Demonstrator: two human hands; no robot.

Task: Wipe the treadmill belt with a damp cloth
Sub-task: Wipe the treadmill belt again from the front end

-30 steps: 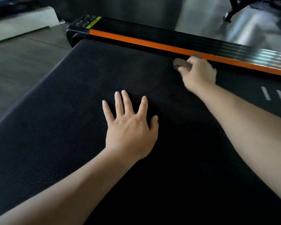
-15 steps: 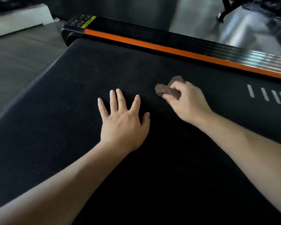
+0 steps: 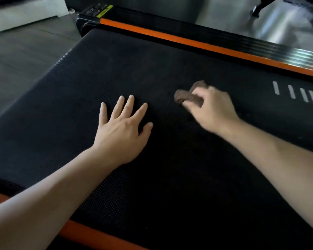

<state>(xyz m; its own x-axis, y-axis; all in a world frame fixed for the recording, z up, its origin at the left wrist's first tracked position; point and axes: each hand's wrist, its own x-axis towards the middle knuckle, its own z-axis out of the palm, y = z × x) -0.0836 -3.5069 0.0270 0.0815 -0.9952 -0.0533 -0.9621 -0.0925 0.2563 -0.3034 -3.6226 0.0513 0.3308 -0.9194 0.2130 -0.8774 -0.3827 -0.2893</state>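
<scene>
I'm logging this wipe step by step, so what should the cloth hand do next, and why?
Probably pull the brown cloth on toward the near orange rail. The right hand pins it mid-belt, the left hand lies flat alongside, and bare belt lies nearer.

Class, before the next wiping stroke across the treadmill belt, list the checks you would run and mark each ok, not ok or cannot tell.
1. Cloth gripped in right hand: ok.
2. Cloth touching the belt: ok.
3. Left hand flat on the belt, bracing: ok.
4. Left hand apart from the cloth: ok.
5. Cloth damp: cannot tell.
6. Belt stopped: cannot tell.
</scene>
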